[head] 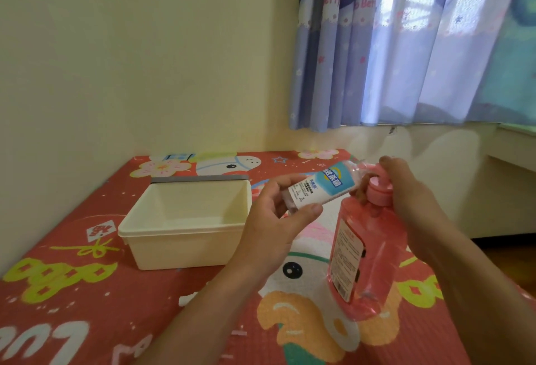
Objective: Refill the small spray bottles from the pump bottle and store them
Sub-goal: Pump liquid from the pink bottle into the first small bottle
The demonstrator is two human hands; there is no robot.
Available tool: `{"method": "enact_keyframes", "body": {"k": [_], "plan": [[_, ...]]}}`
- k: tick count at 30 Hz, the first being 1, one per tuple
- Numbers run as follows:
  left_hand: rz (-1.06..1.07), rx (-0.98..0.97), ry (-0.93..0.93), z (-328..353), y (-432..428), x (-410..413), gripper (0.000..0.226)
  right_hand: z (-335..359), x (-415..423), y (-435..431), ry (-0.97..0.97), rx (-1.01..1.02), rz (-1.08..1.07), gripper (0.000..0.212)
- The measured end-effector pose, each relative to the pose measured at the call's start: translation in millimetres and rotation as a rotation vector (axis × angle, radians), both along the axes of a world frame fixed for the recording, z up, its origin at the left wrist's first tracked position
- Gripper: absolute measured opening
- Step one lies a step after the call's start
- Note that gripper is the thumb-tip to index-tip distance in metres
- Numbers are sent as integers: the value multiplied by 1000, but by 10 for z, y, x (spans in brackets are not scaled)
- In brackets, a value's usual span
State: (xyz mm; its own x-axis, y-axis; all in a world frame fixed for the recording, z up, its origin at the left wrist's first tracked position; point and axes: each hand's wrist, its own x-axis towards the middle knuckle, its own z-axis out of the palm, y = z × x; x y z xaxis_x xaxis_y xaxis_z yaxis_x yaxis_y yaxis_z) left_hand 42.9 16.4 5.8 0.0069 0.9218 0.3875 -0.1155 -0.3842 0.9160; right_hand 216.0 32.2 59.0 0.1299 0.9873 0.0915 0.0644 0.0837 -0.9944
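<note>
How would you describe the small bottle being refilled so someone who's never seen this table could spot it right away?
Start at the red cartoon-print tablecloth, then find the tall pink pump bottle standing right of the cream plastic box. The small spray bottle is held in the left hand, tilted with its mouth toward the pump. It is clear with a blue and white label, unlike its pink neighbour.

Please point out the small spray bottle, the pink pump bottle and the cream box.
small spray bottle point(322, 187), head view, on its label.
pink pump bottle point(374, 251), head view, on its body.
cream box point(179, 232), head view, on its front rim.
</note>
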Motion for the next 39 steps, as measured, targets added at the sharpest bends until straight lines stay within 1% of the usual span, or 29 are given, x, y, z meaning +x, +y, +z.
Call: {"method": "enact_keyframes", "body": {"k": [4, 6, 10, 16, 22, 27, 33, 37, 39], "plan": [[-3, 6, -4, -5, -2, 12, 37, -19, 8, 11, 53, 22, 24, 58], [-6, 1, -13, -1, -4, 17, 36, -13, 13, 16, 39, 34, 39, 58], [3, -7, -11, -15, -2, 13, 37, 6, 5, 17, -19, 30, 24, 50], [2, -13, -17, -30, 13, 28, 37, -16, 1, 14, 39, 18, 30, 60], [1, -15, -21, -33, 22, 0, 38, -3, -3, 29, -41, 31, 10, 47], [-4, -16, -20, -29, 0, -1, 37, -25, -2, 29, 29, 18, 8, 59], [3, -28, -27, -9, -19, 5, 36, -5, 0, 27, -26, 10, 6, 45], [0, -35, -36, -7, -37, 6, 36, -44, 11, 37, -4, 50, 25, 58], [2, -41, -33, -21, -32, 4, 36, -41, 14, 50, 0, 39, 26, 59]]}}
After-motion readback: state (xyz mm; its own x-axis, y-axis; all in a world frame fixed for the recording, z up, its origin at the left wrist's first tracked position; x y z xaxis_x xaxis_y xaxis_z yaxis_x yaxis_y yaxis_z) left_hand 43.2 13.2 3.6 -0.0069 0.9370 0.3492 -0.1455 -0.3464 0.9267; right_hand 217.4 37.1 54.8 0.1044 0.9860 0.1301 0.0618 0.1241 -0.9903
